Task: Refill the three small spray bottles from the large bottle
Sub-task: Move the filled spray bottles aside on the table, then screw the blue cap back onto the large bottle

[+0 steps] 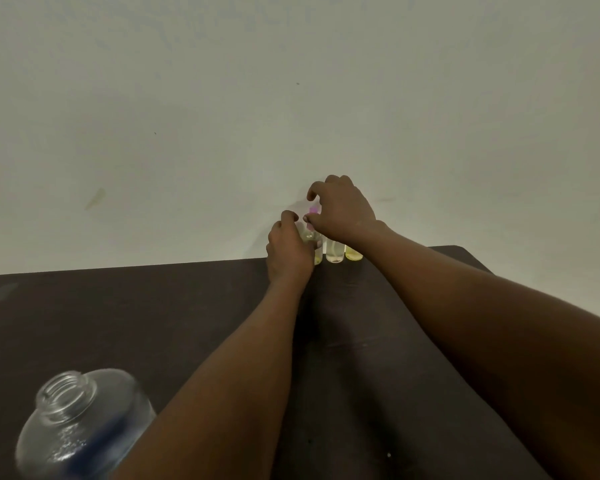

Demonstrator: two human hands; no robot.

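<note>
At the near left we see one large bottle [84, 424], its mouth open, sitting on the dark desk [153, 306]. At the desk's far edge, our left hand [288, 247] curls round the leftmost small bottle [307, 235]. Just above it our right hand [343, 209], fingers bent, pinches a pink cap [313, 209]. Beside these stand the middle small bottle [334, 252] and the right small bottle [353, 253], making three small bottles.

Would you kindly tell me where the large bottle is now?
In the head view, the large bottle stands uncapped at the near left of the table, apart from the small bottles at the far edge.
</note>
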